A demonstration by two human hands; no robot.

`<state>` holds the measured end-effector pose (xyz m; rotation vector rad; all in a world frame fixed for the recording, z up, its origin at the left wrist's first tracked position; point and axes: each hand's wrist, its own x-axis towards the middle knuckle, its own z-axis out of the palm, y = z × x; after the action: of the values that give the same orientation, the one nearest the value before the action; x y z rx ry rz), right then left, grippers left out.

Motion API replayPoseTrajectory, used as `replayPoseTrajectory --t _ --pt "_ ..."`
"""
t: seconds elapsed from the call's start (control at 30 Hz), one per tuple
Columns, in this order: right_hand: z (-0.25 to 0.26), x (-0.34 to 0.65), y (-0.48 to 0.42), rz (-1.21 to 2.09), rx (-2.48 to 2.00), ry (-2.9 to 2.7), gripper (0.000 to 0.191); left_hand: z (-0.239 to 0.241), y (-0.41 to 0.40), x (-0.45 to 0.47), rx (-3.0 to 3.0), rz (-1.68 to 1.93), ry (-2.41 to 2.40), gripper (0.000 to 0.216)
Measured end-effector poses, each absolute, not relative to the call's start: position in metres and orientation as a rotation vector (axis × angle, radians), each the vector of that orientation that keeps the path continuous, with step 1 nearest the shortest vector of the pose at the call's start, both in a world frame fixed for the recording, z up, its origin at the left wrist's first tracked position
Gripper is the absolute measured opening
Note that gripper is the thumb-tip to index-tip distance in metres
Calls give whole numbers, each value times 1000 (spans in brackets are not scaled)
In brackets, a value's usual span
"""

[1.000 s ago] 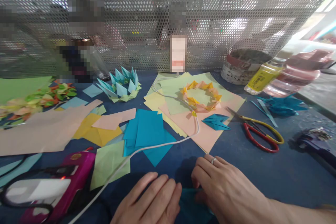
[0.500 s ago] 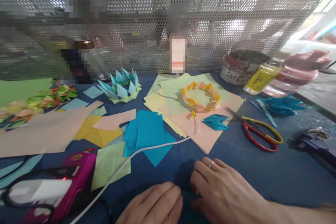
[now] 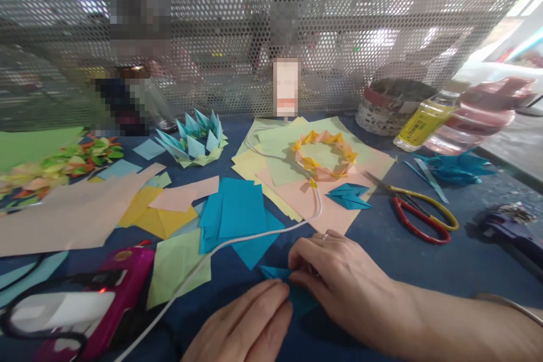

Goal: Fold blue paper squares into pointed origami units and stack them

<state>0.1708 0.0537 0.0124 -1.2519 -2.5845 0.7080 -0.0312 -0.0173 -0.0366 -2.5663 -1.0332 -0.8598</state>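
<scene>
Fingers, right hand [image 3: 345, 271]: curled, thumb and forefinger closed on bright-blue folded paper piece [image 3: 274, 272], over dark-blue counter [image 3: 475, 260]. Fingers, left hand [image 3: 246, 322]: together, at its near edge; grip hidden. Advised: edges aligned, folds creased firmly.

1 orange-and-pink folded-paper ring [image 3: 324, 137]. L of ring: 1 pale-blue-and-green folded-paper crown [image 3: 198, 148], 1 magenta plastic device [image 3: 129, 264]; overlapping loose coloured sheets [image 3: 241, 209], exact no. unclear. R of ring: 1 pr red-and-yellow-handled metal scissors [image 3: 450, 216], 1 clear bottle w/ yellow label [image 3: 419, 124]. Nr side of ring: 1 blue folded-paper chevron [image 3: 348, 197]; further out, 2 bare hands (1 left hand [image 3: 250, 319], 1 right hand [image 3: 339, 266]) w/ 1 blue folded-paper pc [image 3: 274, 272].
</scene>
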Motion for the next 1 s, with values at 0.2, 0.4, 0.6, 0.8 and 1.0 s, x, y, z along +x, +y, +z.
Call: replayPoseTrajectory --t 0.2,0.4,0.6,0.8,1.0 --pt "8 175 54 865 -1252 -2473 23 -32 -13 -31 -2548 -960 -1079 22" --pt "11 173 57 993 -1183 -2418 19 -15 -3 -19 -2507 -897 -999 37" --pt "9 173 52 953 -1084 -2446 18 -10 -1 -16 -2496 -888 -982 41" --pt "14 183 42 704 -893 -2673 26 -11 -1 -15 -2489 -889 -981 40" --pt "7 189 29 646 -894 -2705 12 -23 -9 -21 -2499 -906 -992 29"
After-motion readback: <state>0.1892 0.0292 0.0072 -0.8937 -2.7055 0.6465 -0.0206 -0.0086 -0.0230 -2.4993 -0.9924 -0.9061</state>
